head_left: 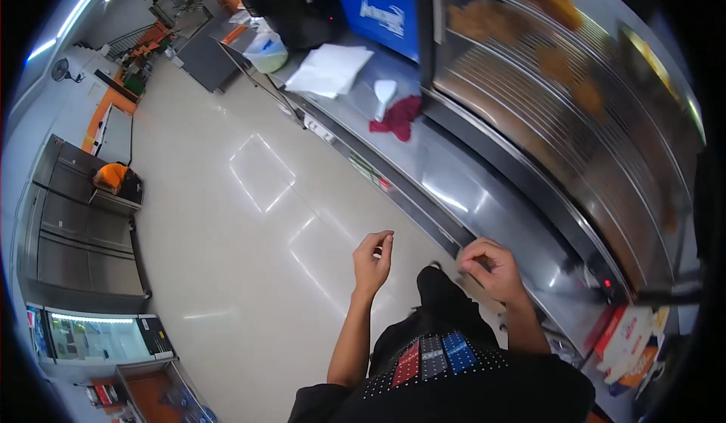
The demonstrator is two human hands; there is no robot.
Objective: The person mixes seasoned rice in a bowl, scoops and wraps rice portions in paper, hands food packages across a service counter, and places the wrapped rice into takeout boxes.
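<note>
Three printed blocks (432, 356) and rows of white dots pattern the soft black shirt (529, 385). Ahead of it, the left hand (372, 263) is loosely curled above the glossy, smooth floor (227, 272), fingertips drawn close to the thumb; I cannot tell whether they press together. The right hand (491, 269) bends into a rounded hook near the edge of the long steel counter (457, 158) on the person's right; whether its thumb and fingers meet, I cannot tell. Beside that reflective metal curves a glass-fronted cabinet (522, 98) with thin wire racks. Farther along lie a crumpled maroon cloth (404, 118), a flat-bladed white scoop (384, 92) touching it, and thin white sheets (329, 70). Beyond sit a boxy blue chest (378, 15) and a rounded black appliance (302, 11)
</note>
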